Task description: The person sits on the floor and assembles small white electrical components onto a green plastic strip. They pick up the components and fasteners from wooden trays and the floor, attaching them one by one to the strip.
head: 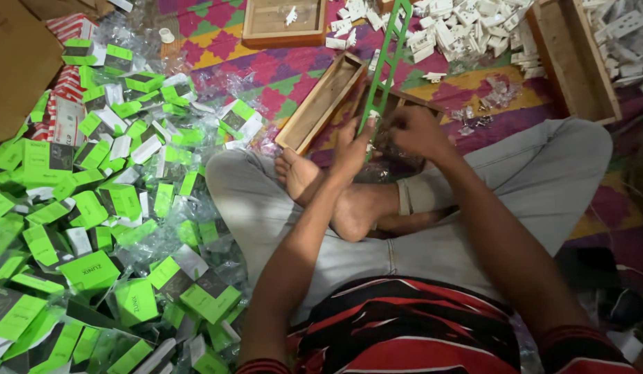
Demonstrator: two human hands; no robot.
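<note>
I sit cross-legged on a patterned mat. My left hand [351, 145] grips the lower end of a long green plastic ladder-shaped strip [386, 62] that slants up and away from me. Beside it, my right hand [415, 131] is closed around something small at the strip's base; what it holds is hidden by the fingers. Both hands hover above a small wooden tray [394, 104] lying in front of my feet.
A large heap of green-and-black small boxes [114, 208] and clear wrappers fills the left. A long wooden tray [320, 104] lies ahead, another tray [283, 24] beyond it. White plastic parts [460, 28] pile up at the top right beside a wooden box [574, 62].
</note>
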